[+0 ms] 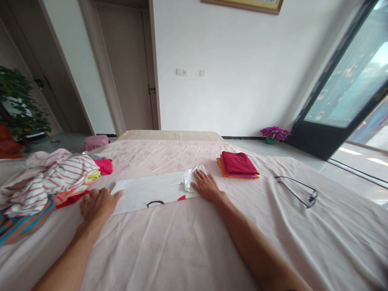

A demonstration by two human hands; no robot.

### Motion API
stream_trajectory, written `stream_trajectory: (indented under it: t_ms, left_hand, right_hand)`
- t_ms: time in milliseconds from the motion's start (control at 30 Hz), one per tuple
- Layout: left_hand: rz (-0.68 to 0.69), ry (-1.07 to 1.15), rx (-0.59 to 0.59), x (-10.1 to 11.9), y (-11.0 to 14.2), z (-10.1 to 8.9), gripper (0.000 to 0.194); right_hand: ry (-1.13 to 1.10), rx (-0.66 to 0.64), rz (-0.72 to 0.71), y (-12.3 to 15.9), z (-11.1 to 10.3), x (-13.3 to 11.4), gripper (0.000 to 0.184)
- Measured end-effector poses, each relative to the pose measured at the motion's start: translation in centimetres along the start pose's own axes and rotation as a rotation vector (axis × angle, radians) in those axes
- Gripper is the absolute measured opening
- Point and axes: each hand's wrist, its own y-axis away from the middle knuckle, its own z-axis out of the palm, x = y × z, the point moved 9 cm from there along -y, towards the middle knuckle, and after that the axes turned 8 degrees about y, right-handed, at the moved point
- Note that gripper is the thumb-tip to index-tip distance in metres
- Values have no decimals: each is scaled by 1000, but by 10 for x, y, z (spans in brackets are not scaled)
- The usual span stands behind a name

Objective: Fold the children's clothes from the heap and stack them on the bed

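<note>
A white garment point(151, 192) with a black and red print lies folded into a long strip on the pink bedsheet point(188, 242). My left hand point(97, 204) rests at its left end, fingers curled on the cloth's edge. My right hand point(206, 186) lies flat and open on its right end, beside a bunched white fold point(190, 178).
A pile of unfolded clothes point(51, 178), striped and pink, lies at the left. A folded red and orange stack point(238, 165) sits right of the garment. A black cable point(298, 192) lies further right. A pink stool point(96, 142), plant point(20, 103) and flowerpot point(274, 134) stand on the floor.
</note>
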Motion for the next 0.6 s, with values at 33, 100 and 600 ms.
stream_trajectory:
  t_ms: [33,100,600]
  left_hand:
    - [-1,-10,-9,0,-1,0,71]
    - [7,-17,-22,1,-2,-1,69]
    - [14,485,-236,21,-25,-8,40]
  right_hand:
    - [0,-6,-2,0,0,0,69]
    - [2,-15,-3,0,-1,-1,68]
    - [6,-26,-11,0,1,0,67]
